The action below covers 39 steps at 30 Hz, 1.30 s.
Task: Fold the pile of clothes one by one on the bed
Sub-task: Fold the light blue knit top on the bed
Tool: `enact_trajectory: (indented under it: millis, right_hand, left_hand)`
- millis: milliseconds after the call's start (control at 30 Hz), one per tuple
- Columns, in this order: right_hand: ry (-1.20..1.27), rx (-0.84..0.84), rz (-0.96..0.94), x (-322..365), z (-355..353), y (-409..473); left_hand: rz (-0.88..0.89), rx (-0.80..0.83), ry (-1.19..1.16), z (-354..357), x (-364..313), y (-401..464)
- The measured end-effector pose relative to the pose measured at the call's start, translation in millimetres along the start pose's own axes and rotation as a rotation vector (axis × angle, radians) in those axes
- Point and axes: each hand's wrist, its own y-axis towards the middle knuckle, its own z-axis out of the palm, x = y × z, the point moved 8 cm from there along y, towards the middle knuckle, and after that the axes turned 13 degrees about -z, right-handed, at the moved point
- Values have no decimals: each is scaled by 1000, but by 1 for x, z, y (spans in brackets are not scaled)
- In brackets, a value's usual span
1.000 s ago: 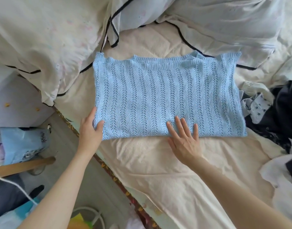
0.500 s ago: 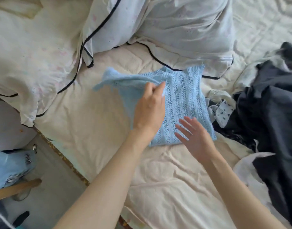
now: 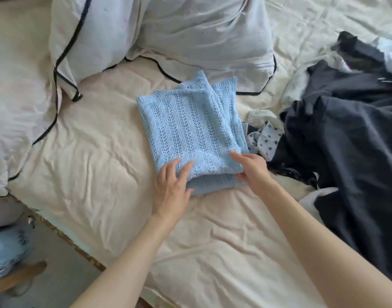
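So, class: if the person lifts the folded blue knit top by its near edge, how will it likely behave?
The blue knit top would probably droop and unfold: its layers already sit loose and uneven under the left hand and right hand. Its open, holey weave suggests that it is light. It seems unlikely to slide on the wrinkled sheet.

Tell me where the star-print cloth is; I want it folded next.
In the head view, the star-print cloth lies on the bed right of the folded blue knit top, at the edge of the dark clothes pile, just beyond the right hand.

A light-blue openwork knit sweater [image 3: 190, 134] lies folded on the cream-sheeted bed [image 3: 97, 174]; a dark clothes pile [image 3: 346, 141] sits at three o'clock.
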Motion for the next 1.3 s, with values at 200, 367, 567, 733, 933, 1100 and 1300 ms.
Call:
enact_trajectory:
  millis: [200, 367, 567, 733, 933, 1100, 1300]
  right_hand:
    - [-199, -114, -238, 36, -21, 0]
    - [-374, -153, -214, 3, -54, -11]
    - [-541, -163, -235, -17, -56, -3]
    - [-305, -68, -95, -23, -44, 0]
    - [22, -20, 97, -28, -40, -19]
    - [66, 54, 171, -56, -44, -72]
    - [24, 114, 269, -111, -60, -164]
  left_hand:
    - [179, -35, -37, 6, -11, -9]
    - [252, 14, -55, 14, -16, -21]
    - [-541, 92, -715, 24, 61, -8]
    - [-805, 364, -959, 50, 63, -12]
    - [-902, 487, -1279, 48, 58, -15]
    - [-911, 623, -1283, 39, 82, -64]
    - [-1124, 908, -1295, 36, 115, -169]
